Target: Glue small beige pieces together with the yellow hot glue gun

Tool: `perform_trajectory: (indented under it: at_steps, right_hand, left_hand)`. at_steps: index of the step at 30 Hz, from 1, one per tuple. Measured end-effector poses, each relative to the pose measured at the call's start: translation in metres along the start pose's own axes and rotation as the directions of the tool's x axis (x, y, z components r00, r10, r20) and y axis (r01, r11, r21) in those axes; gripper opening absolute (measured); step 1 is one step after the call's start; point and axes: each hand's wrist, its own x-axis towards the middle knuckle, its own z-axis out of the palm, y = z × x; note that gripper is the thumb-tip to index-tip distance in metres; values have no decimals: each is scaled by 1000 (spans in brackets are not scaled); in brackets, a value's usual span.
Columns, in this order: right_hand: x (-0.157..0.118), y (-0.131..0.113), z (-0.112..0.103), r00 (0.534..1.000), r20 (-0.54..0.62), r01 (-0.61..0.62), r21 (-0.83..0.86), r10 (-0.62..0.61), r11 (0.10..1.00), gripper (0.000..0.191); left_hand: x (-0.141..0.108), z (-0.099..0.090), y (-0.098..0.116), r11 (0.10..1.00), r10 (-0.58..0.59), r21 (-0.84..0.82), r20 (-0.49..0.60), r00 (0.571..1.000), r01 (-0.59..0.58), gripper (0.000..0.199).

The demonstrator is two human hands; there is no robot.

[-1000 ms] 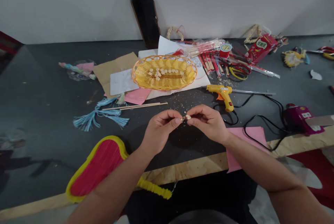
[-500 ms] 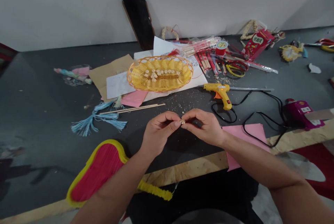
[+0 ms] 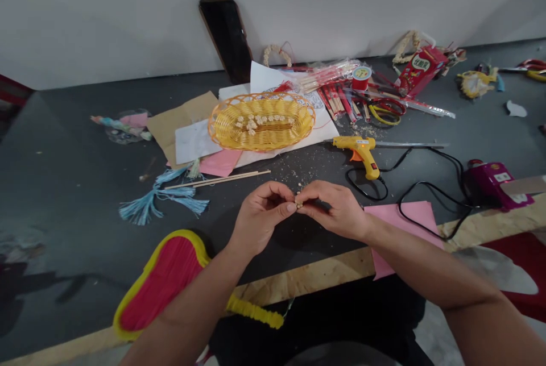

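A small beige, knobbly piece shaped like a little flower is pinched at the fingertips, low over the dark table. My left hand grips it from the left with thumb and forefinger. From the other side, my right hand pinches it too; the fingers partly cover it. Pale crumbs lie on the table just beyond the fingertips. Farther back, a yellow woven basket holds several similar beige pieces.
Right of the basket lies a yellow glue gun with a black cord. Thin wooden sticks and a blue tassel are on the left. A red and yellow fan lies by my left forearm, pink paper under my right.
The beige piece has turned slightly between the fingertips, and my right fingers have shifted a little. Both hands stay in nearly the same place.
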Motion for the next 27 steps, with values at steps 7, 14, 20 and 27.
perform_trajectory:
  at_steps: [7, 14, 20, 27]
  right_hand:
    - [0, -1, -1, 1000, -6, -23, -1, 23, 1000, 10]
    - [0, 1, -3, 999, -33, 28, -39, -29, 999, 10]
    - [0, 2, -2, 998, -35, 53, -50, -55, 997, 9]
    - [-1, 3, -2, 998, -36, 58, -36, -59, 998, 8]
  left_hand:
    - [0, 1, 1, 1000, -9, -25, 42, 999, 10, 23]
    - [1, -2, -1, 998, -57, 35, -6, 998, 57, 25]
    - [1, -4, -2, 992, -101, 70, -12, 995, 102, 24]
    - [1, -4, -2, 989, -121, 80, -12, 993, 122, 24]
